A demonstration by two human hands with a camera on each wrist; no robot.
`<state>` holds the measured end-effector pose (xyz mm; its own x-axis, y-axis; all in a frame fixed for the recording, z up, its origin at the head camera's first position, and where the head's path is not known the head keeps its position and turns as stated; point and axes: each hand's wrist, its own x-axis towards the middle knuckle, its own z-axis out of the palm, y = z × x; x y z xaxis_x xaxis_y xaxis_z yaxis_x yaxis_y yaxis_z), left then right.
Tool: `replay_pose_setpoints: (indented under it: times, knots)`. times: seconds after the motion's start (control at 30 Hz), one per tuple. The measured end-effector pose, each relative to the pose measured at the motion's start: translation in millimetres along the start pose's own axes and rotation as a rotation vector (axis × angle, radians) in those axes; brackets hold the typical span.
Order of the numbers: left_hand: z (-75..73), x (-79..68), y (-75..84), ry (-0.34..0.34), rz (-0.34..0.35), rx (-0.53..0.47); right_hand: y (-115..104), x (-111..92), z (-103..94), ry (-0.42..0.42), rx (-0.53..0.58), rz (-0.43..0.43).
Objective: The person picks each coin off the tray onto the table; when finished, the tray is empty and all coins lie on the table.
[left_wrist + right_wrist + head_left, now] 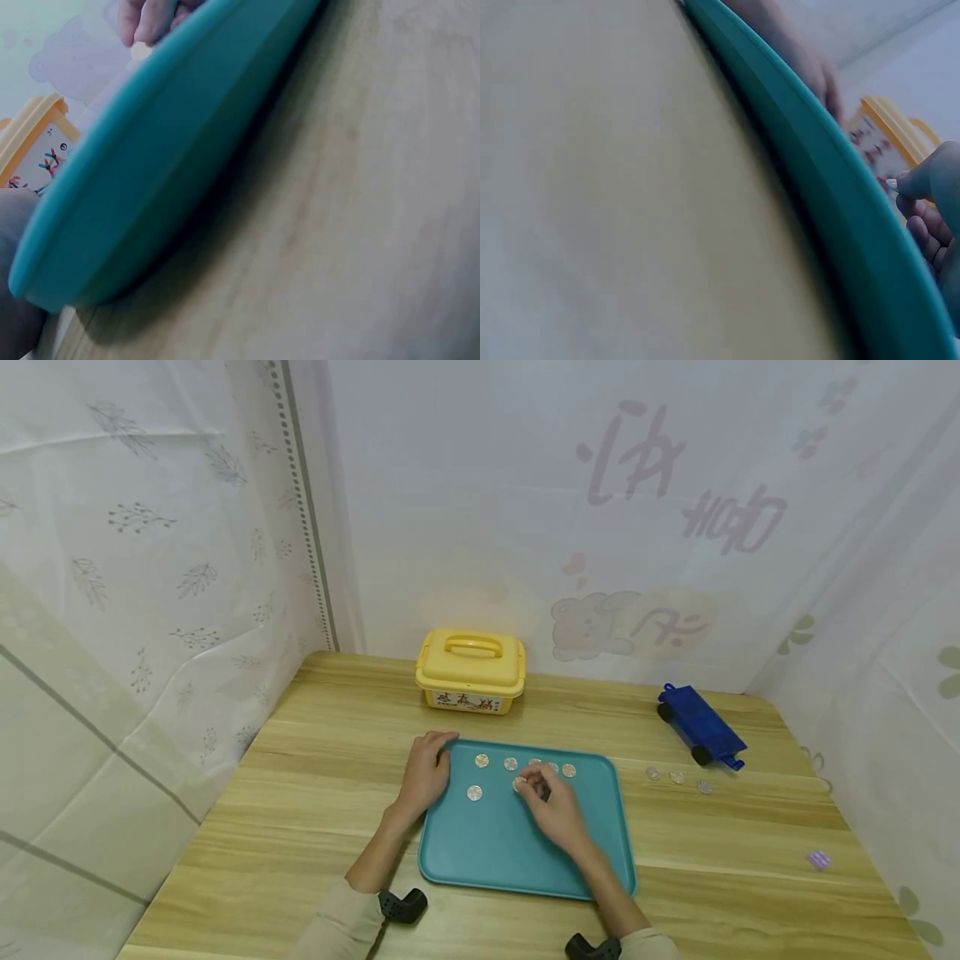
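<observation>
A teal tray (pixel 517 856) lies on the table with several silvery coins on it, two of them a coin (pixel 475 792) at the left and a coin (pixel 569 770) at the right of the row. My left hand (pixel 422 781) holds the tray's far left corner, its fingers bent round the rim. Over the tray, my right hand (pixel 557 810) pinches a coin (pixel 519 785) between thumb and fingertips, just below the row. The right wrist view shows this pinched coin (pixel 892 184) edge-on. Right-hand fingers partly cover some coins of the row.
Behind the tray stands a yellow lidded box (pixel 471 670) with a handle. A blue wheeled toy cart (pixel 699 723) sits at the far right. Three loose discs, one a pale disc (pixel 677 777), lie beside it. A small purple piece (pixel 819 859) lies near the right edge.
</observation>
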<state>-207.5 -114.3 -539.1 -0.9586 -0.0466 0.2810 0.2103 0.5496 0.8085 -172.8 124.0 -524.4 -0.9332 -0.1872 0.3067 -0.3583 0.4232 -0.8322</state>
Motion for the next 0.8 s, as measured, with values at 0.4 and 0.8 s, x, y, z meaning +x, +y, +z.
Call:
replay_pose_setpoints:
  times: [0.4,0.8]
  knots:
    - [1.4,0.1,0.7,-0.004,-0.011,-0.002,20.7,14.4,-80.4,0.267,-0.04,0.164]
    - [0.3,-1.2,1.1,0.001,-0.009,-0.007,56.3,8.6,-129.3,0.45,-0.085,0.337]
